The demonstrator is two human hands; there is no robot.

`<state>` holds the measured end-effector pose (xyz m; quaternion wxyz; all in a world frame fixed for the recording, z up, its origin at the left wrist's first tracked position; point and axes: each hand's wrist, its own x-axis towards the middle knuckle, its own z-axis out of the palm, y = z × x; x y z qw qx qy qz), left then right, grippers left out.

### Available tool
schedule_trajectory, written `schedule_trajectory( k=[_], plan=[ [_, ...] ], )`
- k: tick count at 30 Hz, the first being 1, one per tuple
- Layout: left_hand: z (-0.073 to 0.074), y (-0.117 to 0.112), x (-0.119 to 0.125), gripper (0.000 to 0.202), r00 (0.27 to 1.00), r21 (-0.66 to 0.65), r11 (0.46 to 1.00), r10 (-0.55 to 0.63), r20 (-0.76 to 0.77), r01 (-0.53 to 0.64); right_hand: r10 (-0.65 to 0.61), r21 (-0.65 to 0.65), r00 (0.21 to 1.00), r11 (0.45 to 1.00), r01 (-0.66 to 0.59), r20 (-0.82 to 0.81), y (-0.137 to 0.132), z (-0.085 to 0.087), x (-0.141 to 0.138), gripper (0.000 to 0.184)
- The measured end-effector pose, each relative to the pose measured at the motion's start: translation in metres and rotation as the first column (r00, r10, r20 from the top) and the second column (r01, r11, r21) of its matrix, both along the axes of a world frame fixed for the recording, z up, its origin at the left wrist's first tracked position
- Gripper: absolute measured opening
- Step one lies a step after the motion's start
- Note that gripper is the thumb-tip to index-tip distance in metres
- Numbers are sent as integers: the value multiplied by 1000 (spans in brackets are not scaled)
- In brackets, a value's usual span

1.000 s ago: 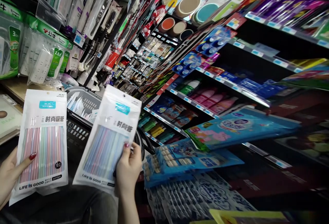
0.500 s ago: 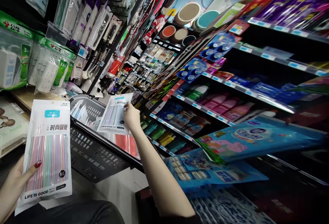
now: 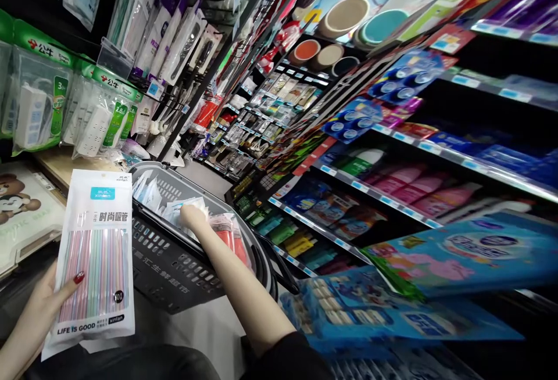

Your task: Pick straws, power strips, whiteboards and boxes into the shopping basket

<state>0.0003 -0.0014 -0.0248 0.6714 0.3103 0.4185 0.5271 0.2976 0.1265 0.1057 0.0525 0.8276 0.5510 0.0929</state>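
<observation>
At the lower left, my left hand (image 3: 61, 296) holds an upright white pack of drinking straws (image 3: 96, 275), pastel stripes showing through its clear window. The thumb presses its front; the other fingers are behind it. A white edge shows beneath this pack; I cannot tell what it belongs to. My right hand (image 3: 194, 219) reaches inside the grey shopping basket (image 3: 174, 275), its fingers closed on another straw pack (image 3: 172, 210), mostly hidden by the hand and the basket's rim. Red packages (image 3: 229, 235) lie in the basket right of this hand, and white packs (image 3: 148, 194) stand at its left end.
Packaged power strips (image 3: 93, 124) hang at the left above a wooden ledge (image 3: 65, 165). A box with a bear picture (image 3: 26, 205) is at the left edge. On the right, shelves hold bottles (image 3: 405, 185), and blue packs (image 3: 471, 252) jut toward the basket.
My right hand has lowered its straw pack into the basket, moving left and down. My left hand still holds its pack. The view has shifted, so the surroundings appear further right.
</observation>
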Motion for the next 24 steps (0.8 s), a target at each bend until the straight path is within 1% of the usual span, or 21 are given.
schedule_trajectory(
  k=[1,3,4,6,8,9,10,11,12,13,14,15,16,17,18,20,22,24],
  plan=[
    [0,0,0,73,1000,9,1000,1,-1,-1,27,37,999,999,-26,-17,-2,5,-3,16],
    [1,1,1,71,1000,40,999,-7,4,7,111,161,993,982,-102,-50,-12,18,-14,17],
    [1,1,1,70,1000,54,998,-18,6,18,165,237,984,961,-144,-69,-21,25,-23,21],
    [3,0,2,66,1000,78,997,-24,1,24,270,360,953,910,-205,-140,-47,36,-43,28],
    [5,-3,2,62,999,96,994,-44,6,43,366,411,896,878,-243,-251,-80,36,-67,33],
    [6,-4,2,60,998,105,993,-56,14,55,425,421,839,866,-268,-339,-98,31,-79,31],
    [7,-6,3,60,997,112,991,-73,27,69,498,453,688,850,-268,-527,-114,24,-91,28],
    [8,-8,3,60,995,120,989,-94,42,88,512,439,543,857,-269,-666,-128,14,-101,36],
    [8,-10,4,61,992,125,986,-113,55,105,490,421,384,871,-254,-783,-139,3,-109,44],
    [8,-12,5,62,990,130,985,-122,64,113,450,405,198,885,-231,-871,-147,-9,-115,47],
    [7,-15,5,63,989,134,983,-134,68,124,402,389,31,899,-202,-915,-152,-21,-118,46],
    [6,-17,5,64,987,144,980,-145,64,134,371,386,-119,908,-160,-921,-155,-32,-120,41],
    [5,-18,5,66,987,161,977,-149,62,138,362,394,-239,913,-104,-901,-156,-40,-120,36],
    [4,-20,5,67,985,175,975,-154,73,139,371,403,-321,914,-39,-871,-156,-47,-118,33],
    [3,-21,4,67,981,184,972,-166,104,145,389,409,-373,912,28,-842,-157,-51,-115,32],
    [5,-21,2,68,957,188,965,-217,193,181,437,408,-427,898,162,-792,-159,-51,-109,32],
    [10,-17,-1,68,940,161,962,-255,226,222,469,392,-445,883,258,-763,-163,-44,-104,32],
    [14,-10,-4,69,957,98,963,-261,125,249,505,403,-412,860,312,-759,-168,-36,-100,32]
  ],
)
